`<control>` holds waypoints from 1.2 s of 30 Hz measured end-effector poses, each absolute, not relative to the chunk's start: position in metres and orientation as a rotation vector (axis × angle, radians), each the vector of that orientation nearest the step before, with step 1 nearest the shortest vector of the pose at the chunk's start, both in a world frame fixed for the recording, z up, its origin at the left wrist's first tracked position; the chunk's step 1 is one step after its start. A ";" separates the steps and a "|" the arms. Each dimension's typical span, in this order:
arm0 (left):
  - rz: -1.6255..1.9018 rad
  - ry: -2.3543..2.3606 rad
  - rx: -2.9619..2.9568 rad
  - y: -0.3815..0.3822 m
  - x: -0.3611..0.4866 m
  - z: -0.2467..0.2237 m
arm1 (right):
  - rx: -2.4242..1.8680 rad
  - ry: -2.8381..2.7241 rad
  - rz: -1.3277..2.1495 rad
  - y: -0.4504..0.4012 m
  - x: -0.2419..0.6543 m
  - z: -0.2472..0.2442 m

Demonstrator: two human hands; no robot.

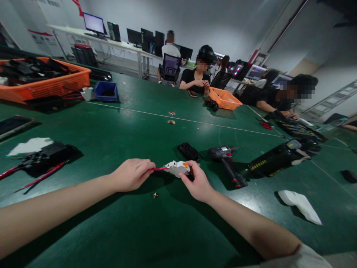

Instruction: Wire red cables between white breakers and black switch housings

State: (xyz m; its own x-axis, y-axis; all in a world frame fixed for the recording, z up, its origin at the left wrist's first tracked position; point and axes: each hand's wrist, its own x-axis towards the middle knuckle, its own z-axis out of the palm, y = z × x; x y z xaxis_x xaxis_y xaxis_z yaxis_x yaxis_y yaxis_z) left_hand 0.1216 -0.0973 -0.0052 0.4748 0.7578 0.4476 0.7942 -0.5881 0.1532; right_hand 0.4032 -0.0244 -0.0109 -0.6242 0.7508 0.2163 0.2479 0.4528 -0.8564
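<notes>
Above the green table, my right hand [197, 181] grips a small white breaker-like block [177, 169] with an orange part, thumb on its near side. My left hand [133, 174] pinches a thin red screwdriver or rod [159, 169], whose far end meets the left side of the block. Whether its tip sits inside the block cannot be made out. Small brass-coloured pieces [155, 195] lie on the table just below. Behind the block rests a small black device [188, 151].
A power drill [228, 163] and a large black cylinder [275, 158] lie to the right, near a white curved piece [301, 204]. Black parts [48, 156] with red tools lie left. Orange baskets [44, 89] and a blue bin [106, 91] stand farther back; people sit across.
</notes>
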 end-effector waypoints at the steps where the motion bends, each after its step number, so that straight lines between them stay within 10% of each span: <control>1: -0.745 -1.395 -2.636 -0.098 0.121 -0.006 | -0.824 -2.116 1.109 -0.024 0.403 -0.011; 36: -0.864 -1.288 -2.524 -0.094 0.119 -0.002 | -0.777 -2.189 1.040 -0.023 0.404 -0.010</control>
